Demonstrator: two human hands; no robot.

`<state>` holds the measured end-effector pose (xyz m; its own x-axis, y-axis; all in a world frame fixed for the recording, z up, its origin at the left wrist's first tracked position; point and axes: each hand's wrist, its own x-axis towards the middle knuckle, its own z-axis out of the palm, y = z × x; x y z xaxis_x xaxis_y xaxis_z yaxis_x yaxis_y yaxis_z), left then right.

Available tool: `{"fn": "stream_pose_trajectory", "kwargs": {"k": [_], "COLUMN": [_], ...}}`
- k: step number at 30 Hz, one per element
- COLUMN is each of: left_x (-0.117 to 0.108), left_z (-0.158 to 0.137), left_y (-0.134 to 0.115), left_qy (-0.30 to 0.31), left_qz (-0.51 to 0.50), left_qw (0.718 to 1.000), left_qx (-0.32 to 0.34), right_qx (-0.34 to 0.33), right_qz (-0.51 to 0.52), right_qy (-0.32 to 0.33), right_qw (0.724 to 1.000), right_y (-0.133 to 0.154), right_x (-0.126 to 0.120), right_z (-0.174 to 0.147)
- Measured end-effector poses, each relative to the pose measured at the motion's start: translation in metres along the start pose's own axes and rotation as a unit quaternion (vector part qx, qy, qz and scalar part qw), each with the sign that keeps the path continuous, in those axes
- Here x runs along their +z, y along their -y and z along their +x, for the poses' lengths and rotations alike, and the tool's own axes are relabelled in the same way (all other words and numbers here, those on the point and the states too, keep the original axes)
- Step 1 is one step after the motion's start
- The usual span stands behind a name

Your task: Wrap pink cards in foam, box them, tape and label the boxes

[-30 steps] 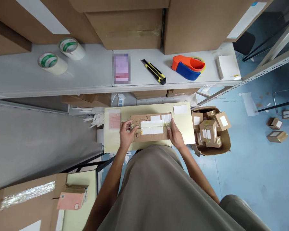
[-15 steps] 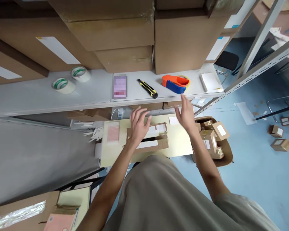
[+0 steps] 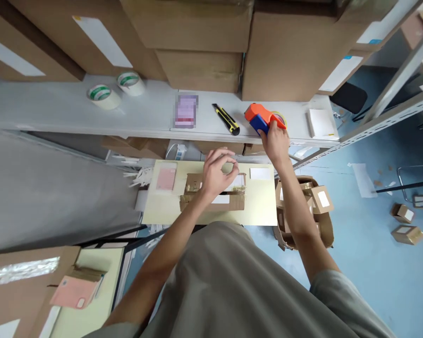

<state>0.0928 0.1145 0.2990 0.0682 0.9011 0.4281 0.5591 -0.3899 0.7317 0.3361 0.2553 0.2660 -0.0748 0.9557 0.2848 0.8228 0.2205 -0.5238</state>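
Note:
My right hand (image 3: pixel 277 145) is closed around the orange and blue tape dispenser (image 3: pixel 259 117), which is tilted at the front of the grey shelf. A yellow-edged tape roll shows behind my fingers. My left hand (image 3: pixel 218 173) hovers empty over a small cardboard box (image 3: pixel 190 203), its fingers loosely curved and the thumb near the index fingertip. This box lies on the pale yellow tabletop (image 3: pixel 262 206), with a dark gap between its two top flaps and white labels on them. On the shelf, left of the dispenser, lies a black and yellow utility knife (image 3: pixel 226 119).
Two tape rolls (image 3: pixel 105 97) (image 3: pixel 131 84) sit on the shelf (image 3: pixel 151 110), before large cartons (image 3: pixel 200 70). A white paper stack (image 3: pixel 322 123) lies at its right end. Below right, an open carton (image 3: pixel 326 230) holds several small boxes. A pink card (image 3: pixel 166 178) is on the tabletop.
My right hand has reached forward and taken hold of the tape dispenser, which has turned and tilted. My left hand has shifted right over the box, its fingers more curled. The view has shifted too.

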Motion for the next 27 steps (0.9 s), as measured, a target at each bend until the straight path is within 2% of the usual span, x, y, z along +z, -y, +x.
{"fn": "stream_pose_trajectory", "kwargs": {"k": [4,7,10,13,16,19,22,24,27], "left_x": [-0.020,-0.029,-0.034,-0.039,-0.049,-0.065,-0.088,-0.105,-0.130], "left_z": [-0.049,-0.076,-0.096,-0.110,-0.119,-0.123,-0.123,-0.119,-0.109], "left_y": [0.005,0.005,0.004,0.004,0.007,0.013,0.029,0.046,0.074], "left_qy": [-0.024,-0.031,-0.048,-0.067,-0.065,-0.040,-0.022,-0.017,0.014], "left_qz": [-0.051,-0.089,-0.144,-0.201,-0.221,-0.225,-0.216,-0.254,-0.350], "left_qw": [0.997,0.992,0.981,0.962,0.953,0.953,0.952,0.931,0.874], "left_qx": [-0.049,-0.078,-0.122,-0.172,-0.197,-0.201,-0.213,-0.261,-0.337], "right_qx": [0.039,0.060,0.083,0.088,0.092,0.109,0.110,0.094,0.066], "right_qz": [0.149,0.320,0.436,0.469,0.455,0.389,0.319,0.290,0.248], "right_qy": [0.067,0.125,0.173,0.200,0.194,0.177,0.195,0.231,0.303], "right_qw": [0.986,0.937,0.879,0.856,0.864,0.897,0.921,0.924,0.918], "right_y": [0.046,0.084,0.112,0.133,0.154,0.171,0.181,0.183,0.187], "right_x": [-0.007,-0.004,0.005,0.015,0.025,0.034,0.037,0.035,0.025], "right_z": [-0.082,-0.135,-0.166,-0.181,-0.188,-0.191,-0.191,-0.190,-0.187]}}
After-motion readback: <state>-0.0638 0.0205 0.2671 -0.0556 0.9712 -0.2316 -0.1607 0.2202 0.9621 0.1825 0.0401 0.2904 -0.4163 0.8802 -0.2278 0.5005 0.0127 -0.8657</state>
